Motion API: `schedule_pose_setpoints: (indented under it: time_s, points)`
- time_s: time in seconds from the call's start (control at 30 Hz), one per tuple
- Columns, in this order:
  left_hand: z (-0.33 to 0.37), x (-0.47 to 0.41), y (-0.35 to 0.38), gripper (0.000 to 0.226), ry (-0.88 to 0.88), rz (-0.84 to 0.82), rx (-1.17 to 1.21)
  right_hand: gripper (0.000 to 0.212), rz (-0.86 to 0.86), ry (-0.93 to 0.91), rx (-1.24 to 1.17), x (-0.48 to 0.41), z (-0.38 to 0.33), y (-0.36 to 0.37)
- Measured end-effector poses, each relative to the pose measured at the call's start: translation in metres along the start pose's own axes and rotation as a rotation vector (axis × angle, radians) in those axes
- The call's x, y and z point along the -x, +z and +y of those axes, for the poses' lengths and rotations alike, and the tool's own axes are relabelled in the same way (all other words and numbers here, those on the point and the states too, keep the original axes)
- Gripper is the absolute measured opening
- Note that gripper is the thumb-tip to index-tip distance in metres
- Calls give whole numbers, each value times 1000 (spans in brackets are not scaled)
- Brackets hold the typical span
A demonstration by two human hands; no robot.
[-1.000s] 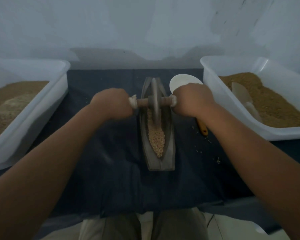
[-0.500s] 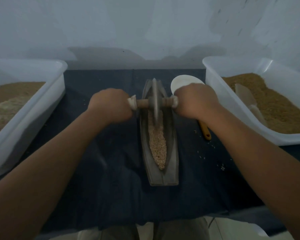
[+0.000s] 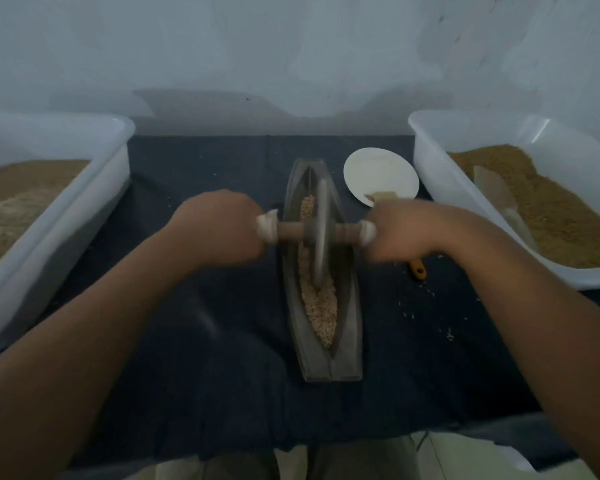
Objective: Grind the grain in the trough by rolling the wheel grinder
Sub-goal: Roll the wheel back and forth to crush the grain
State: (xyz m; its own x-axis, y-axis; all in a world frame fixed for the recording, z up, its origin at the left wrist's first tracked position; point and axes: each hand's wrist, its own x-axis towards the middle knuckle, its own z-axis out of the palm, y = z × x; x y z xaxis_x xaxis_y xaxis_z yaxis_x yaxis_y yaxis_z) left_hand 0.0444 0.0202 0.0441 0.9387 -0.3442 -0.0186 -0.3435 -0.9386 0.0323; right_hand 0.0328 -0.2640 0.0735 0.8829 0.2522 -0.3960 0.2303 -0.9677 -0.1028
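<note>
A long, boat-shaped dark trough (image 3: 347, 355) lies lengthwise on the dark cloth in the middle. Pale grain (image 3: 321, 311) fills its groove. The grey wheel grinder (image 3: 320, 233) stands on edge in the groove near the trough's middle, with a wooden axle through it. My left hand (image 3: 219, 226) grips the axle's left end and my right hand (image 3: 409, 233) grips its right end. Both hands look slightly motion-blurred.
A white tub (image 3: 84, 216) of brown grain stands at the left. Another white tub (image 3: 440, 188) with grain and a scoop stands at the right. A white plate (image 3: 378, 171) and an orange-handled tool (image 3: 418, 270) lie right of the trough. Spilled grains dot the cloth.
The wheel has rolled toward me along the trough, from its far end to about the middle, with both hands moving with it. Grain behind the wheel now shows.
</note>
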Motion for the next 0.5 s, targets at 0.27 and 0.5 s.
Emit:
schedule_pose_setpoints:
  time_s: [0.27,0.5]
  points:
    - [-2,-22,10,22,-137,83,71,21,442,30,290,-32,-7,-14]
    - [2,53,10,21,89,-14,-3,12,-115,-88,-6,42,-1,11]
